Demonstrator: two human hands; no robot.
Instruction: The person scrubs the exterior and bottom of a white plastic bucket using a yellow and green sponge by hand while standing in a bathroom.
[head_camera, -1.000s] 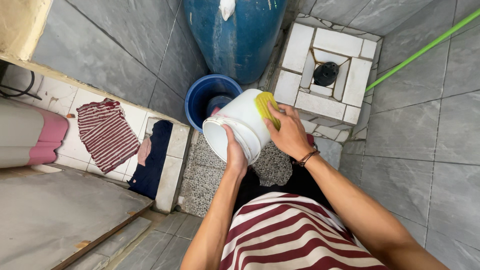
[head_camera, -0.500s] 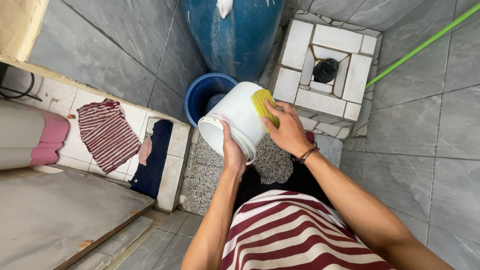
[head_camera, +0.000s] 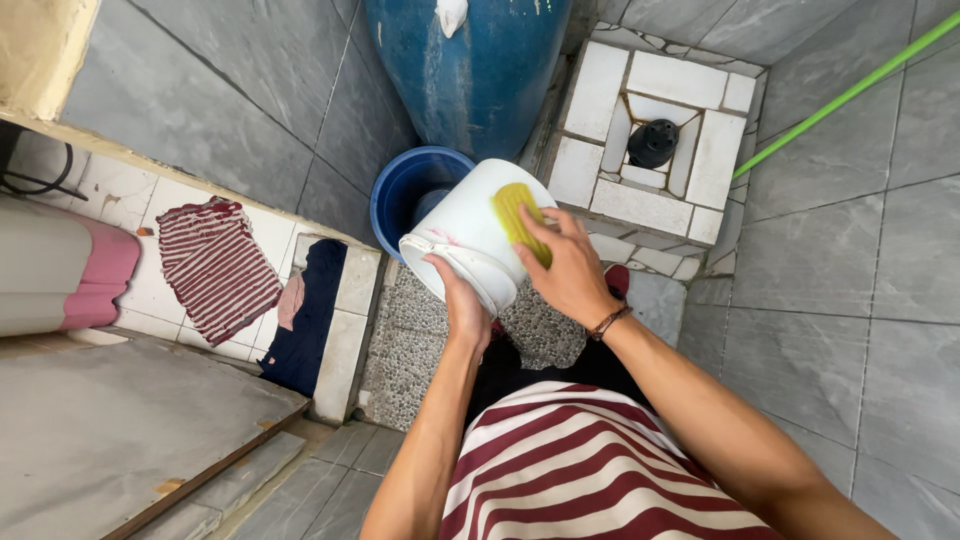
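A white plastic bucket (head_camera: 465, 225) is held tilted above the floor, its mouth facing down and toward me. My left hand (head_camera: 462, 303) grips the bucket's rim from below. My right hand (head_camera: 565, 270) presses a yellow sponge (head_camera: 518, 215) against the bucket's outer side. A dark bracelet sits on my right wrist. My red-and-white striped shirt fills the bottom of the view.
A blue basin (head_camera: 410, 190) stands on the floor just behind the bucket, below a large blue barrel (head_camera: 465, 70). A white tiled block with a black drain cap (head_camera: 652, 142) lies to the right. A green pole (head_camera: 850, 90) crosses the upper right. Striped and dark clothes (head_camera: 215, 265) lie on a tiled ledge at left.
The bucket has been turned and raised slightly. My right hand has slid the sponge leftward across the bucket's side. My left hand has shifted along the rim.
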